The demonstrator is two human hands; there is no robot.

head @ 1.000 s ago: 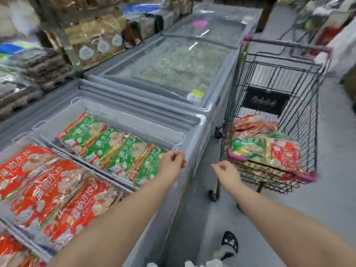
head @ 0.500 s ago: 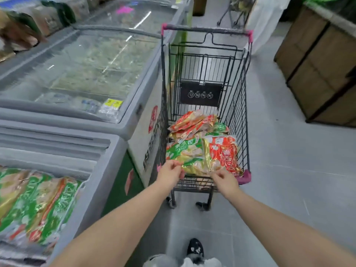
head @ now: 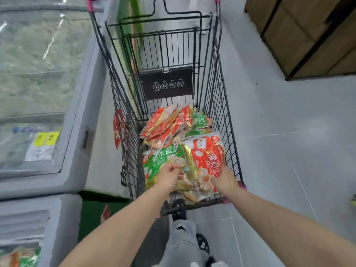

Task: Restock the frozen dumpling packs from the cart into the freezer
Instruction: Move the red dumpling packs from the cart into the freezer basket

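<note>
A black wire cart (head: 218, 78) stands in front of me with several red and green frozen dumpling packs piled at its near end. My left hand (head: 170, 177) is inside the cart, fingers curled on the right edge of the green dumpling pack (head: 159, 160). My right hand (head: 224, 179) grips the lower part of the red dumpling pack (head: 207, 153) that lies on top beside it. More red packs (head: 167, 122) lie farther back. The open freezer (head: 59, 218) is at bottom left, with a few packs (head: 21, 257) showing inside.
A second grey chest freezer (head: 81, 116) with a shut glass lid runs along the cart's left side. Brown wooden crates (head: 308, 35) stand at the upper right. Grey tiled floor (head: 289, 151) lies to the right. My leg and shoe (head: 180, 211) are under the cart's near end.
I turned from the open freezer to the cart. Both hands went from the cart's near rim down onto the top green and red packs.
</note>
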